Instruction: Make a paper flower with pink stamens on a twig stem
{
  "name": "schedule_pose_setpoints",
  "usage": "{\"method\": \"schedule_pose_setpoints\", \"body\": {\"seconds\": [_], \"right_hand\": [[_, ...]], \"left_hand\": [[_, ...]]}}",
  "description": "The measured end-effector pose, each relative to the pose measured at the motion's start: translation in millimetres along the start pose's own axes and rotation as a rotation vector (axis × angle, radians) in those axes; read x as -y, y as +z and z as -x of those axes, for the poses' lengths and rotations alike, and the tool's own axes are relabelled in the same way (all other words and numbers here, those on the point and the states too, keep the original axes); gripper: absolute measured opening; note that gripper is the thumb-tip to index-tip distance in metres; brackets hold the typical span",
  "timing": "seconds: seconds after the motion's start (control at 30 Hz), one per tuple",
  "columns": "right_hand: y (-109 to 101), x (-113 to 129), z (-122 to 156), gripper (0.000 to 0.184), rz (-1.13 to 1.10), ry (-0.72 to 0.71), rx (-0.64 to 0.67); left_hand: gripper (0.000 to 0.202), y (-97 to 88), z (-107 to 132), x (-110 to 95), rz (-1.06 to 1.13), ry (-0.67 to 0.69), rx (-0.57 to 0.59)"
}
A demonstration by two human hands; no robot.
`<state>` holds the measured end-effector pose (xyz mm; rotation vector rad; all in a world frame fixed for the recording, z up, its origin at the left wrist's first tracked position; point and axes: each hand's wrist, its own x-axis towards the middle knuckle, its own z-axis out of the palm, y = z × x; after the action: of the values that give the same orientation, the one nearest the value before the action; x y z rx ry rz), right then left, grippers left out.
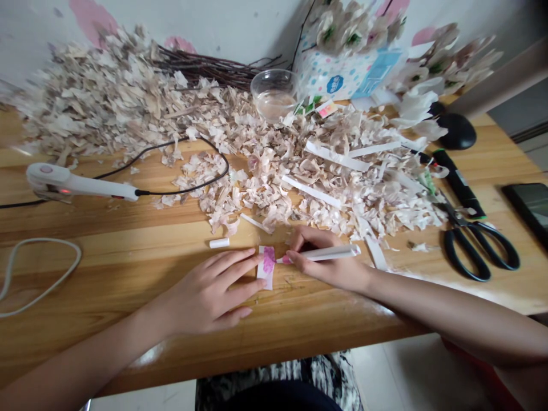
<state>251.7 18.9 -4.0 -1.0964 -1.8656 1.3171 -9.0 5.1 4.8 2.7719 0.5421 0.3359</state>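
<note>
My left hand lies flat on the wooden table with its fingers spread. Its fingertips rest on the left edge of a small white paper strip, holding it down. Purple-pink colouring covers the upper and middle part of the strip. Between the fingers of my right hand is a white marker with a pink tip, and that tip touches the strip's right side. Just above my left fingers lies a white marker cap.
Loose dried petals heap across the table's back. A white glue gun with a black cable lies left. Black-handled scissors and a phone are at right. Behind stand a clear plastic cup and a tissue pack; twigs lie nearby.
</note>
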Motion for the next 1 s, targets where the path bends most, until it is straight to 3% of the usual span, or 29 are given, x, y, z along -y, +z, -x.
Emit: {"method": "schedule_pose_setpoints", "body": {"seconds": [1.0], "right_hand": [[0.4, -1.4, 1.3, 0.017, -0.016, 0.038, -0.039]], "left_hand": [[0.034, -0.3, -0.4, -0.2, -0.011, -0.002, 0.005]]}}
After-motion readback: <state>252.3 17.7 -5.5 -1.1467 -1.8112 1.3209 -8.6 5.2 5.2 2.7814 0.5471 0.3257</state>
